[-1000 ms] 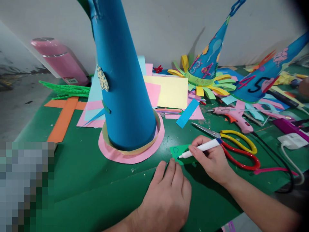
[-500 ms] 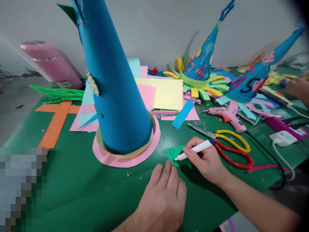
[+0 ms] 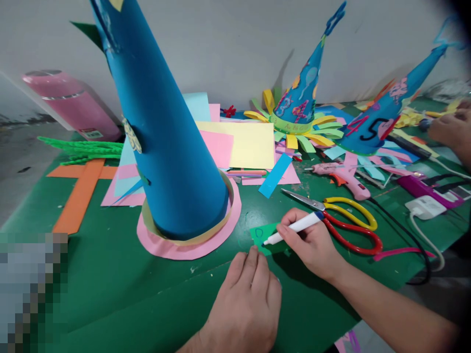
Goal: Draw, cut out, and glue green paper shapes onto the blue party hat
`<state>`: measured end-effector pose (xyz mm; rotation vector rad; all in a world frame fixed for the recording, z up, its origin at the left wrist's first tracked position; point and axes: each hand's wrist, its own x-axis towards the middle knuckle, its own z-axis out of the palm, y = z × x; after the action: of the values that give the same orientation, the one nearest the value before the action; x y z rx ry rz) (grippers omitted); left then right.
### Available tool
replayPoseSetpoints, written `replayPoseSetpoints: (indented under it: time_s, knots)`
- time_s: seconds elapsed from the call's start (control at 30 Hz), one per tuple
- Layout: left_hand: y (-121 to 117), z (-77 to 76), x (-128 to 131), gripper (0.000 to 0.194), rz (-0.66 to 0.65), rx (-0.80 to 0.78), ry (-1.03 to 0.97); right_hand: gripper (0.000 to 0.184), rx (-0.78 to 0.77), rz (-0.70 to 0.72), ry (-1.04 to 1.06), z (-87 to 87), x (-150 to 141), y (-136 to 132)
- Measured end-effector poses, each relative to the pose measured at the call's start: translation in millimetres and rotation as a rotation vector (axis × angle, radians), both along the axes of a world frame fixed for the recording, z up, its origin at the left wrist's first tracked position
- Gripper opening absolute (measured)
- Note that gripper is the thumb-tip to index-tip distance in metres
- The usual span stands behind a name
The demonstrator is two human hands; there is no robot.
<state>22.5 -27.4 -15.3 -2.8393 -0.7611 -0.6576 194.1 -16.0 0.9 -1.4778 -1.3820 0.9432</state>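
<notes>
My right hand [image 3: 312,245] is closed round a white marker [image 3: 301,224] with a dark blue end, its tip touching a small green piece of paper [image 3: 269,229]. A dark rounded outline is drawn on this paper. My left hand [image 3: 248,294] lies on the table with fingers stretched forward, fingertips at the paper's near edge; its thumb is hidden. Left of the paper stands a tall blue paper cone [image 3: 169,147] with a pink brim [image 3: 176,252]. Scissors [image 3: 353,240] with yellow and red handles lie just beyond my right hand.
A pink glue gun [image 3: 346,179], a power strip [image 3: 427,191] and cords lie to the right. Two decorated cones [image 3: 298,98] stand behind, near another person's hand [image 3: 449,130]. Coloured paper sheets [image 3: 253,147], a pink bottle [image 3: 73,105] and orange strips [image 3: 79,196] are further back and left.
The whole view has shifted slightly, with most things sitting a little further left. The marker tip stays on the green paper and my left hand keeps its place beside it.
</notes>
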Motion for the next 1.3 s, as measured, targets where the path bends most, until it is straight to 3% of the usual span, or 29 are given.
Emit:
replayPoseSetpoints:
  time_s: [0.77, 1.3]
  knots:
    - [-0.7, 1.4, -0.1, 0.020, 0.006, 0.020, 0.024, 0.017, -0.034, 0.032, -0.031, 0.3, -0.4, -1.3]
    - [-3.1, 1.9, -1.2, 0.022, -0.005, 0.008, 0.066, 0.018, 0.029, -0.001, -0.089, -2.5, -0.7, -1.5]
